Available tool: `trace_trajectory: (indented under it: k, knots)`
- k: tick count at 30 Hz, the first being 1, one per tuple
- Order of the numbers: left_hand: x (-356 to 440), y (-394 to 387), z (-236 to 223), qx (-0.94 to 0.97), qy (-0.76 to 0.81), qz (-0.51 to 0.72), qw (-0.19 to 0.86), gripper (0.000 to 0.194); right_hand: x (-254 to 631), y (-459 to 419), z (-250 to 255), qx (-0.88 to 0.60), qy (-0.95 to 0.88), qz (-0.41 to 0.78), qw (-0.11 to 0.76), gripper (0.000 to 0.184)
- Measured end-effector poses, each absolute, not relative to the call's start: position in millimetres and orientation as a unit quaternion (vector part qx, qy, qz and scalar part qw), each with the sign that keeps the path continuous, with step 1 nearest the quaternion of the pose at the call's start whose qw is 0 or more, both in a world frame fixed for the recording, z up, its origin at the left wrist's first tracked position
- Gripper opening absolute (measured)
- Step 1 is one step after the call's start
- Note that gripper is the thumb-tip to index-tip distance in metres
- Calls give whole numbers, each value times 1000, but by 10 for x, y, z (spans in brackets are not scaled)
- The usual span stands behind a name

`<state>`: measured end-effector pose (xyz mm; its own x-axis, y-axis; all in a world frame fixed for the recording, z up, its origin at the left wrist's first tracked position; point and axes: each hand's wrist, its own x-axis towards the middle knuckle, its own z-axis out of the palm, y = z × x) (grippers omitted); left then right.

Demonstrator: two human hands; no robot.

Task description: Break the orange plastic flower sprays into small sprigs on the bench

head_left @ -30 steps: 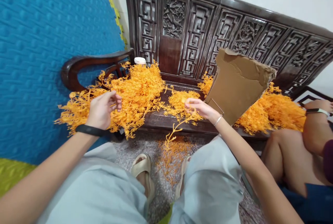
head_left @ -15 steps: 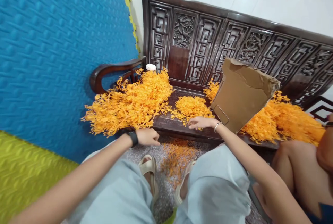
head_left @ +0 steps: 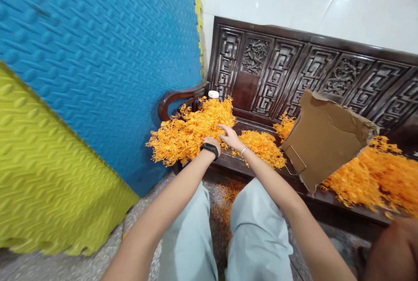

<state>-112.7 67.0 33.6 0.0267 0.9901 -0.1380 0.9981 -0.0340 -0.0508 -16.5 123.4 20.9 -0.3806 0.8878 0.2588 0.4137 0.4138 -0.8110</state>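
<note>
My left hand (head_left: 213,142), with a dark band at its wrist, is at the front right edge of a big heap of orange plastic sprigs (head_left: 186,135). Its fingers are mostly hidden by the hand itself and the sprigs. Just to its right, my right hand (head_left: 230,136) reaches over the same heap's edge. Its fingers are stretched out and a little apart, with nothing seen in them. A smaller, lower pile of orange pieces (head_left: 263,148) lies right of my right hand. Both piles rest on a dark wooden bench (head_left: 225,163).
A torn cardboard piece (head_left: 329,137) leans on the bench, a thin wire loop (head_left: 297,159) at its lower left. Behind it lies another orange heap (head_left: 382,176). A white-lidded container (head_left: 213,94) stands by the armrest (head_left: 166,104). Orange scraps (head_left: 228,194) litter the floor. Another person's knee (head_left: 392,246) is at right.
A loose orange sprig hung below my right hand at first and is gone from there. Both hands have come together at the left heap's right edge. The view has swung left.
</note>
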Motion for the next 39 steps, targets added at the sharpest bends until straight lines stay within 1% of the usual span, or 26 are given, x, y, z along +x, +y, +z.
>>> trace_trajectory:
  k: [2, 4, 7, 9, 13, 17, 20, 22, 24, 27, 32, 36, 39]
  knots:
    - [-1198, 712, 302, 689, 723, -48, 10, 59, -379, 1341, 221, -451, -688, 415, 388, 48]
    - [-1296, 729, 252, 675, 737, -25, -10, 58, -546, 1435, 223, -463, -638, 468, 398, 44]
    - [-1489, 742, 170, 675, 736, 16, -44, 57, -696, 1516, 209, -471, -611, 497, 396, 39]
    - [-1639, 759, 132, 677, 731, 47, -70, 61, -731, 1527, 207, -468, -594, 514, 405, 38]
    - [-1924, 796, 87, 694, 708, 96, -94, 69, -699, 1512, 297, -429, -584, 539, 430, 43]
    - [-2101, 779, 21, 745, 654, 98, -89, 76, -665, 1509, 484, -361, -573, 585, 445, 47]
    - [-2160, 746, -19, 764, 627, 110, -105, 77, -704, 1533, 654, -299, -549, 626, 466, 47]
    - [-2180, 732, -27, 773, 612, 113, -122, 75, -758, 1569, 795, -274, -544, 628, 484, 44]
    - [-2191, 728, -22, 776, 607, 108, -132, 74, -817, 1625, 964, -260, -542, 622, 502, 36]
    - [-2187, 742, 1, 771, 616, 99, -129, 74, -874, 1736, 1242, -248, -542, 606, 527, 28]
    - [-2161, 788, -2, 780, 613, 75, -105, 74, -847, 1952, 1667, -261, -589, 542, 540, 37]
    - [-2163, 828, -63, 781, 619, 35, -81, 74, -816, 2115, 1988, -260, -615, 490, 560, 38]
    - [-2164, 862, -111, 771, 632, 35, -73, 73, -818, 2236, 2224, -246, -625, 467, 575, 41]
